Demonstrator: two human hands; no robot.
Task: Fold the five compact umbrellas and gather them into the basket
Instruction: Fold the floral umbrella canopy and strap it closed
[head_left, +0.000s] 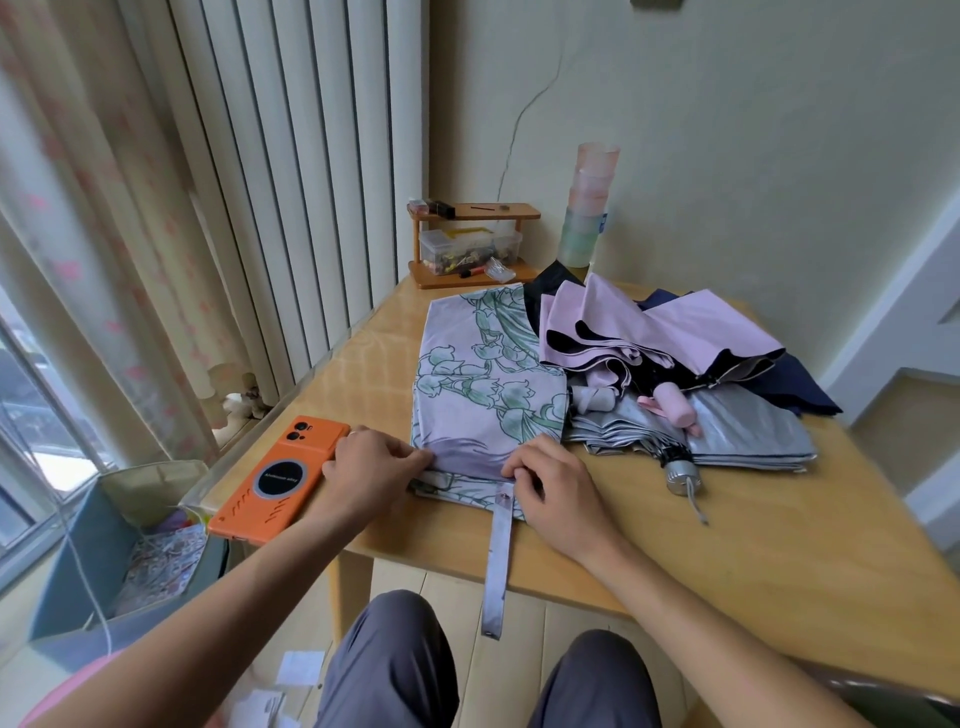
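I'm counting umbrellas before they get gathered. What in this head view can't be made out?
- Head view: umbrella count; pink umbrella, silver umbrella and navy cloth overlap.
- Head view: handle of the floral umbrella, covered by canopy, left hand and right hand.
- Head view: contents of the blue bin, blurred.
- Head view: label on the orange phone, too small.

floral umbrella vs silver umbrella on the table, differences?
The floral umbrella is lilac with green flower print; the silver umbrella is plain shiny grey. The left hand and right hand pinch the floral one's near edge; the silver one is untouched. The floral one's strap hangs off the table edge; the silver one has a pink umbrella on it. Both lie flat, unrolled.
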